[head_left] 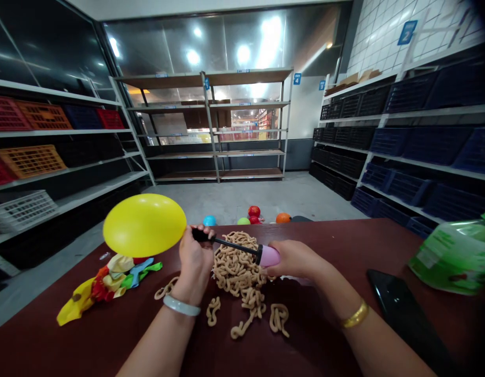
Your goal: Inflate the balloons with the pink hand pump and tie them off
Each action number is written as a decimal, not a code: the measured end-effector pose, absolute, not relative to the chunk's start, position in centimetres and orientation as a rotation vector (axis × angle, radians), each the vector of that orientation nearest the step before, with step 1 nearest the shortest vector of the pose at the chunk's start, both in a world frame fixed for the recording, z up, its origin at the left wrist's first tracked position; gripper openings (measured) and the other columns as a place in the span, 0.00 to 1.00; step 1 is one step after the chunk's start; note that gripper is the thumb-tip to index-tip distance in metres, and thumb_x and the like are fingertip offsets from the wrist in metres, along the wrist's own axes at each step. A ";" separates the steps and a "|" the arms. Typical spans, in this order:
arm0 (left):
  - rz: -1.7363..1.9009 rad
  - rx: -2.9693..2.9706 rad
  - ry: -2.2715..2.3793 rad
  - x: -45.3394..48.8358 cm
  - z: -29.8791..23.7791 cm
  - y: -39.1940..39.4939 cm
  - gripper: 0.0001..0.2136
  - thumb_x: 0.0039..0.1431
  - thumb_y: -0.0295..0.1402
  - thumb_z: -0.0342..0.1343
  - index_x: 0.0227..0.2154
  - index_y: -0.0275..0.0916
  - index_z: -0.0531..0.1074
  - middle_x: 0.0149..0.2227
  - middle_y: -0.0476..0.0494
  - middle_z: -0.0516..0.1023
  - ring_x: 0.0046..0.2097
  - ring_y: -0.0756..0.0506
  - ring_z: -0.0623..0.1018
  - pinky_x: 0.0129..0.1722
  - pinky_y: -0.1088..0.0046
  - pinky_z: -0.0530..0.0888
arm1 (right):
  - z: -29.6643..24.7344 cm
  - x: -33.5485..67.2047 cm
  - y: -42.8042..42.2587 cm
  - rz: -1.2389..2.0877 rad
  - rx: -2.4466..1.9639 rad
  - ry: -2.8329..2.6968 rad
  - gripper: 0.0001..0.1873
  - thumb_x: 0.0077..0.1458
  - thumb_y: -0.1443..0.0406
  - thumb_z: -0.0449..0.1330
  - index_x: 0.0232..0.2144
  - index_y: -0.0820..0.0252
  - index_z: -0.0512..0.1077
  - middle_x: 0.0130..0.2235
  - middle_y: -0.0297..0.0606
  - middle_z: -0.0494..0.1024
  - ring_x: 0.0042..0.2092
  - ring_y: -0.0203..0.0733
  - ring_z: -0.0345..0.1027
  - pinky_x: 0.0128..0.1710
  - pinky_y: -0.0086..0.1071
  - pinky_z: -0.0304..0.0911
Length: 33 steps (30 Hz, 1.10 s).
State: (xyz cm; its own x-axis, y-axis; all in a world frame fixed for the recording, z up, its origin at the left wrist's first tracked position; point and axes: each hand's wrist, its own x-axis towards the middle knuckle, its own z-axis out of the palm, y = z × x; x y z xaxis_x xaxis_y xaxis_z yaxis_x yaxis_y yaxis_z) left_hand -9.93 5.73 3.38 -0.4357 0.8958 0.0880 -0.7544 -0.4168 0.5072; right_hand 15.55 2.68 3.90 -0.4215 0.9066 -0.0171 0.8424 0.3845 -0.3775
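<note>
My left hand point(195, 256) is closed around the black nozzle end of a hand pump, pinching the neck of an inflated yellow balloon point(144, 225) that sticks out to the left. My right hand point(295, 259) grips the pump's pink barrel point(269, 256); its thin black rod point(237, 245) runs between the two hands. Both hands hover over a heap of tan rubber bands point(238, 269) on the dark red table point(344, 246).
A pile of flat coloured balloons point(109, 283) lies at the left of the table. A black phone point(399, 306) and a green plastic bag point(454, 256) sit at the right. Inflated balloons point(254, 214) lie on the floor beyond. Shelves with crates line both sides.
</note>
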 end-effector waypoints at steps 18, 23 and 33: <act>1.868 0.568 0.482 -4.8 3.2 3.2 0.07 0.59 0.33 0.58 0.31 0.38 0.66 0.27 0.49 0.69 0.29 0.49 0.71 0.28 0.73 0.69 | 4.0 13.3 1.7 0.521 -1.551 -2.341 0.26 0.44 0.46 0.66 0.43 0.51 0.74 0.41 0.37 0.82 0.39 0.49 0.75 0.30 0.32 0.55; 1.938 0.474 0.502 -9.6 4.7 4.6 0.05 0.62 0.30 0.53 0.30 0.38 0.65 0.25 0.50 0.67 0.26 0.50 0.70 0.27 0.73 0.69 | 4.2 14.4 2.0 0.533 -1.578 -2.407 0.24 0.44 0.46 0.66 0.39 0.52 0.75 0.37 0.37 0.81 0.37 0.48 0.74 0.29 0.33 0.55; 2.012 0.452 0.482 -9.2 4.2 4.6 0.07 0.62 0.28 0.53 0.28 0.38 0.64 0.25 0.51 0.67 0.27 0.51 0.69 0.27 0.75 0.67 | 4.5 16.4 2.3 0.464 -1.545 -2.456 0.24 0.42 0.45 0.66 0.37 0.53 0.75 0.35 0.36 0.80 0.35 0.46 0.72 0.27 0.32 0.53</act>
